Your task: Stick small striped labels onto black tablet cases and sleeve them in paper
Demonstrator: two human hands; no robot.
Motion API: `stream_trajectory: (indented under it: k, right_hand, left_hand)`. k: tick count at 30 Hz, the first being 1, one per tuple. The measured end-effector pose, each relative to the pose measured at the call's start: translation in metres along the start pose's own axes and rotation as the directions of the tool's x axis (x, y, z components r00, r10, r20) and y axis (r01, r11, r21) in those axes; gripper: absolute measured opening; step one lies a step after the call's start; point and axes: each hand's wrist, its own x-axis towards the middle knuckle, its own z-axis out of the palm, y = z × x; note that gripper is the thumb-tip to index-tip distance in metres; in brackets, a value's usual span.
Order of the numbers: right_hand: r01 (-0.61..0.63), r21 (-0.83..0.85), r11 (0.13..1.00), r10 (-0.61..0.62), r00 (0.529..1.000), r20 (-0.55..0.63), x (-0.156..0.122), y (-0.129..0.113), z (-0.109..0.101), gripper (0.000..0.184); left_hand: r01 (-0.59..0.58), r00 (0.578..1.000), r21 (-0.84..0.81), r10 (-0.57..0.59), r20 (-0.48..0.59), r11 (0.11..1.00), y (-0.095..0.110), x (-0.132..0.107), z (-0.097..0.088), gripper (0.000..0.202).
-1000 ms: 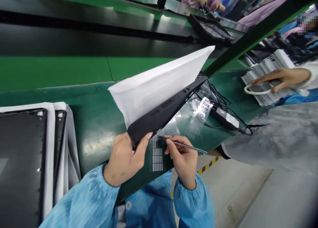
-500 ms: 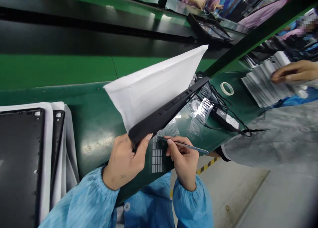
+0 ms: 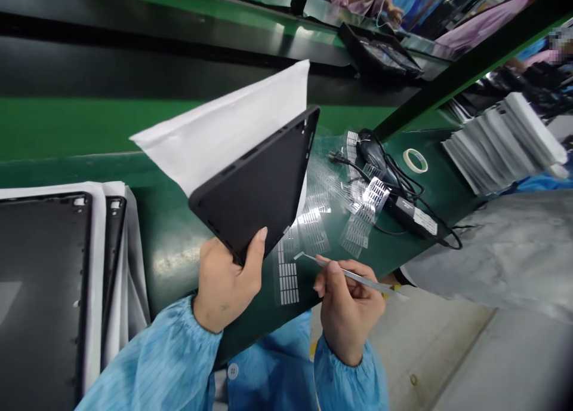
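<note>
And here's the left hand [image 3: 230, 279], low centre of the frame, closed around the lower corner of a flat black plastic shell with rounded corners [image 3: 257, 196], thumb laid on its face! The shell tilts up mid-frame above the glossy green counter [image 3: 172, 232], a soft white sheet [image 3: 224, 130] spreading behind it. Right of centre, the right hand [image 3: 349, 303] pinches slim silver metal tweezers [image 3: 353, 275] between thumb and fingers, and look at the tips: a tiny pale strip [image 3: 299, 255], apart from the shell! Below and left of it, a clear plastic sheet with rows of silvery rectangles [image 3: 289, 282] lies on the counter. Lower left, more black shells [image 3: 40, 291] lie layered; upper right, a cream roll of tape [image 3: 417, 169].
</note>
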Motion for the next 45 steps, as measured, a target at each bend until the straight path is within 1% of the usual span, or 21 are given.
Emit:
stream_trajectory:
  k: [1, 4, 6, 9, 14, 22, 26, 33, 37, 41, 43, 45]
  right_hand:
    - [-0.005, 0.004, 1.0, 0.005, 1.0, 0.003, -0.004, -0.001, 0.004, 0.012]
    - [-0.043, -0.033, 0.999, 0.045, 0.997, 0.065, -0.015, -0.005, 0.018, 0.013]
    - [-0.06, -0.066, 0.996, 0.066, 0.993, 0.1, -0.018, -0.006, 0.026, 0.014]
    - [-0.057, -0.109, 0.992, 0.071, 0.989, 0.128, -0.019, -0.006, 0.031, 0.014]
    - [-0.009, -0.148, 0.989, 0.032, 0.987, 0.158, -0.02, -0.004, 0.03, 0.013]
    - [0.016, -0.158, 0.987, 0.013, 0.983, 0.181, -0.021, -0.001, 0.03, 0.01]
    - [0.027, -0.17, 0.985, 0.006, 0.982, 0.19, -0.022, -0.001, 0.03, 0.009]
    - [0.055, -0.201, 0.978, -0.012, 0.978, 0.206, -0.023, 0.004, 0.027, 0.009]
    - [0.089, -0.148, 0.985, -0.055, 0.975, 0.217, -0.024, 0.006, 0.023, 0.01]
    - [0.102, -0.172, 0.98, -0.054, 0.963, 0.263, -0.024, 0.008, 0.022, 0.01]
    - [0.096, -0.164, 0.982, -0.054, 0.968, 0.246, -0.023, 0.008, 0.023, 0.009]
    - [0.078, -0.082, 0.994, -0.062, 0.981, 0.186, -0.02, 0.008, 0.024, 0.008]
  left_hand:
    - [0.002, 1.0, 0.013, -0.002, -0.017, 1.0, 0.0, 0.0, 0.0, 0.011]
    - [-0.012, 0.998, 0.054, 0.015, -0.055, 0.998, 0.001, 0.001, 0.0, 0.007]
    - [-0.013, 0.998, 0.058, 0.016, -0.057, 0.998, 0.0, 0.001, 0.0, 0.008]
    - [-0.009, 0.999, 0.054, 0.011, -0.044, 0.999, -0.001, 0.0, -0.002, 0.01]
    - [-0.028, 0.996, 0.095, 0.036, -0.081, 0.995, -0.004, -0.003, 0.0, 0.01]
    - [-0.034, 0.995, 0.108, 0.043, -0.089, 0.994, -0.005, -0.004, 0.0, 0.007]
    - [-0.008, 0.997, 0.108, 0.017, -0.075, 0.994, -0.004, -0.004, -0.002, 0.003]
    - [0.017, 0.997, 0.127, -0.006, -0.083, 0.992, -0.008, -0.007, 0.0, 0.004]
    - [0.031, 0.998, 0.114, -0.025, -0.059, 0.993, -0.007, -0.007, -0.001, 0.005]
    - [0.072, 0.997, 0.124, -0.068, -0.035, 0.99, -0.006, -0.006, -0.001, 0.007]
    - [0.073, 0.997, 0.108, -0.071, -0.022, 0.991, -0.007, -0.006, -0.001, 0.007]
    - [0.065, 0.998, 0.085, -0.063, -0.028, 0.994, -0.006, -0.004, -0.003, 0.007]
